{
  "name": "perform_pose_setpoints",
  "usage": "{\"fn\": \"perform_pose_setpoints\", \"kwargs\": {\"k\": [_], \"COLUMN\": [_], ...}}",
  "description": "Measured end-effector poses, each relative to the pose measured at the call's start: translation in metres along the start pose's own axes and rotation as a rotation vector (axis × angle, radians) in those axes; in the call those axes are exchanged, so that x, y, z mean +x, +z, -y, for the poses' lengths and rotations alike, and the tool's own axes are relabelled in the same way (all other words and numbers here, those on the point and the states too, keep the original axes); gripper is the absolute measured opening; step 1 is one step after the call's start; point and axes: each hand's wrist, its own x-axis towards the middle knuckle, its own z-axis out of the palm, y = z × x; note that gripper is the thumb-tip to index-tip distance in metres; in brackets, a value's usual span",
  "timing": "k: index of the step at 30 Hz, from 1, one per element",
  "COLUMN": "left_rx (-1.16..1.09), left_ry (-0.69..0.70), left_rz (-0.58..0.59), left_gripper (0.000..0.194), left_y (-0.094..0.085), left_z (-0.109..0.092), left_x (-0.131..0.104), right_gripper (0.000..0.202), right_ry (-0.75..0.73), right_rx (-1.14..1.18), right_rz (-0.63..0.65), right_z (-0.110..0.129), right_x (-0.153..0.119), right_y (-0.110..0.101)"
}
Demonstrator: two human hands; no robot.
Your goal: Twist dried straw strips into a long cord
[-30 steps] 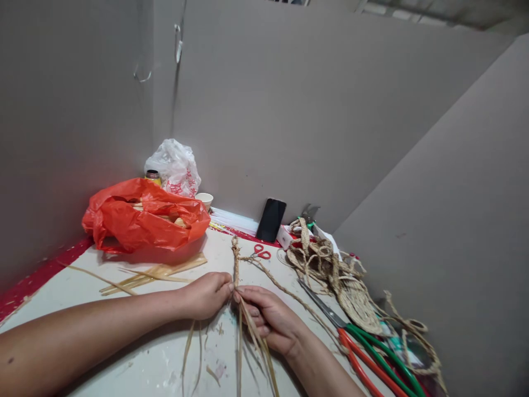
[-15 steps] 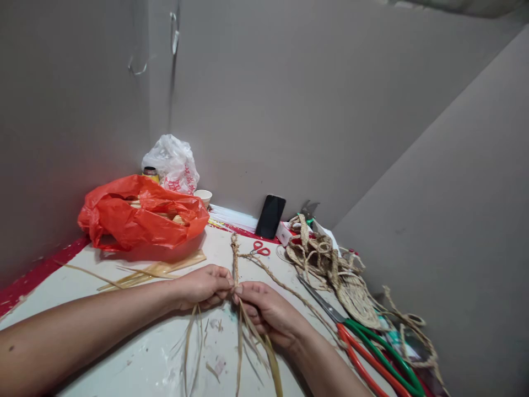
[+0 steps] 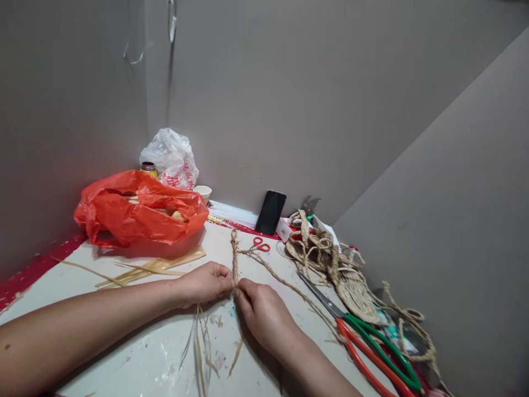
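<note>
A braided straw cord point(image 3: 235, 256) lies upright on the white table, its lower end between my two hands. My left hand point(image 3: 209, 282) pinches the strands at the cord's lower left, and loose straw strips point(image 3: 199, 347) hang below it. Close against the cord's lower end on the right, my right hand point(image 3: 262, 309) is closed with its back turned up; its fingertips grip the straw. A thinner twisted cord point(image 3: 285, 281) runs from near the braid toward the lower right.
A red plastic bag point(image 3: 136, 212) holds straw at the left, with flat straw strips point(image 3: 157, 267) before it. Small red scissors point(image 3: 260, 244) lie behind my hands. Large shears point(image 3: 351, 325), coiled braids point(image 3: 351, 289) and a phone point(image 3: 270, 212) are to the right.
My right hand has rolled over so its back faces up, and the strips that hung below it are mostly hidden now. My left hand stays at the braid. The view has shifted slightly.
</note>
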Motion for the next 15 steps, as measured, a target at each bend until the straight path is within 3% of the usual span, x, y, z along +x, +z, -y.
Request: {"fn": "perform_pose_setpoints", "kwargs": {"k": [5,11,15], "left_rx": [0.008,0.068,0.121], "left_ry": [-0.034,0.028,0.071], "left_rz": [0.046,-0.066,-0.08], "left_gripper": [0.031,0.021,0.017], "left_y": [-0.002,0.002,0.003], "left_z": [0.0,0.005,0.01], "left_x": [0.001,0.006,0.008], "right_gripper": [0.024,0.027,0.026], "right_ry": [-0.001,-0.008,-0.003], "right_rx": [-0.175,-0.221,-0.172], "right_rz": [0.018,0.073,0.062], "right_z": [0.006,0.004,0.0], "right_x": [-0.003,-0.006,-0.007], "right_y": [-0.002,-0.008,-0.016]}}
